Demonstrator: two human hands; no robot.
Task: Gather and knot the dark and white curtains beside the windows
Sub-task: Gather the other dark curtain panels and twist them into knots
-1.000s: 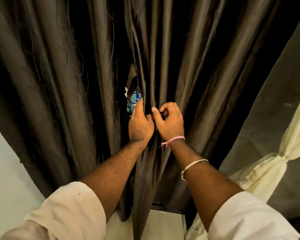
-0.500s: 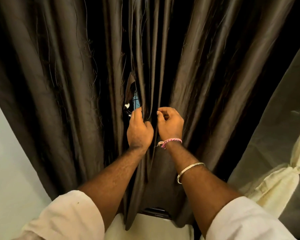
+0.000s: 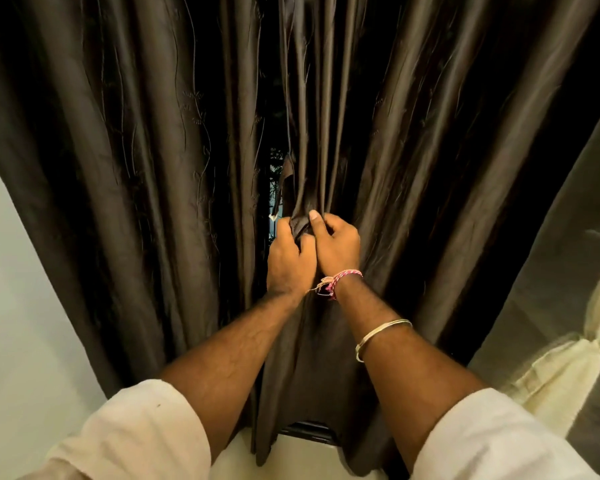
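Observation:
A dark brown satin curtain [image 3: 153, 202] hangs in deep folds across the whole view. At its middle both hands meet on a bunched fold. My left hand [image 3: 286, 261] grips the fabric from the left, fingers curled into it. Touching it on the right, my right hand [image 3: 336, 245] pinches the same bunch with the thumb on top. A narrow gap just left of the hands shows a sliver of window [image 3: 274, 188]. At the far right hangs a white curtain [image 3: 565, 368], gathered and tied into a knot.
A pale wall [image 3: 18, 323] runs down the left side. Below the curtain's hem sits a dark window frame edge [image 3: 305, 429] on a light sill. A second dark curtain panel [image 3: 551, 271] slants at the right, behind the white one.
The view has shifted closer to the curtain. Both hands have drawn together, and the right thumb now lies over the bunched fold between them.

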